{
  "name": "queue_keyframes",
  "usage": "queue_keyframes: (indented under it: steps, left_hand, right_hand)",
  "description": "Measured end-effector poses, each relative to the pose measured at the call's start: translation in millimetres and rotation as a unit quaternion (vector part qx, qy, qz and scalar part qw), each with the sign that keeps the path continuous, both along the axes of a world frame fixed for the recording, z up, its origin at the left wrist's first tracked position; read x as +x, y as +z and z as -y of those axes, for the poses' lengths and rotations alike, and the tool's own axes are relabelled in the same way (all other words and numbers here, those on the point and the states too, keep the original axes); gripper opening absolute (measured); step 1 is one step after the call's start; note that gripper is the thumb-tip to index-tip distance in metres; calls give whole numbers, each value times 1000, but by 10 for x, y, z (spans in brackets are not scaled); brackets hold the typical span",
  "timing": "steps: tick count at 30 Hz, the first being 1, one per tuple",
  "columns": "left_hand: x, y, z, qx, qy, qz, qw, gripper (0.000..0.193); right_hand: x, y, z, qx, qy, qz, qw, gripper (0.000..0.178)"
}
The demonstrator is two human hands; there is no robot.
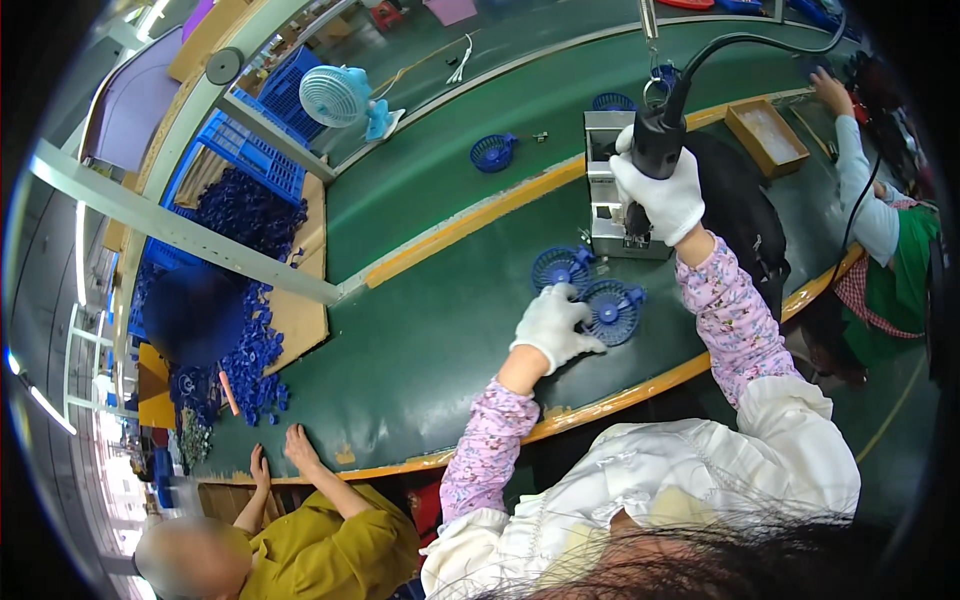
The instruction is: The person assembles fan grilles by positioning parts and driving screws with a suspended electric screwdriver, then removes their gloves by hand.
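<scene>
My right hand (pixel 660 190), in a white glove, wraps round a black electric screwdriver (pixel 657 145) hanging from above. Its lower end is over a grey metal fixture (pixel 630 240), and what sits under the tip is hidden. Below and left of it, my gloved left hand (pixel 556 328) holds the near left edge of a round blue fan guard (pixel 612 318) lying on the green bench. Thumb and fingers are curled at its rim. A second blue fan guard (pixel 556 268) lies just beyond that hand, close beside the first.
Another blue fan guard (pixel 492 153) lies on the far green strip past a yellow ledge. A light-blue fan (pixel 335 97) stands behind. Blue parts (pixel 245 340) heap at left. A cardboard box (pixel 767 137) sits at right. Co-workers' hands (pixel 300 450) rest at the bench's left; another person works at right.
</scene>
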State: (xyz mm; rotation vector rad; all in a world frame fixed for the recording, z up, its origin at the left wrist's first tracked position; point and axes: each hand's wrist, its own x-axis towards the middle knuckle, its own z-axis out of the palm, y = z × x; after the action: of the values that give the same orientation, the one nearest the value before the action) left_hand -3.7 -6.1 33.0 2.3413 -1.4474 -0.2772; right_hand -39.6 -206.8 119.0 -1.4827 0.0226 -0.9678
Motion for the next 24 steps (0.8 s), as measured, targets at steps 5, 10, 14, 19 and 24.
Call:
queue_keyframes:
  steps: [5, 10, 14, 19, 24]
  left_hand:
    - [-144, -98, 82, -37, 70, 39, 996, 40]
    - [-186, -85, 107, -51, 82, 44, 994, 40]
    - [-188, -29, 101, -8, 90, 27, 996, 40]
    - [-201, -115, 102, -33, 94, 28, 995, 40]
    - [-186, -118, 90, -47, 94, 29, 994, 41]
  right_hand:
    - [-229, -25, -173, 41, 66, -29, 997, 16]
    - [-492, -214, -404, 94, 173, -66, 978, 22]
    - [-507, -372, -515, 40, 153, -108, 981, 25]
    - [-485, -477, -484, -6, 132, -141, 981, 22]
    - [-487, -503, -451, -21, 193, -116, 974, 24]
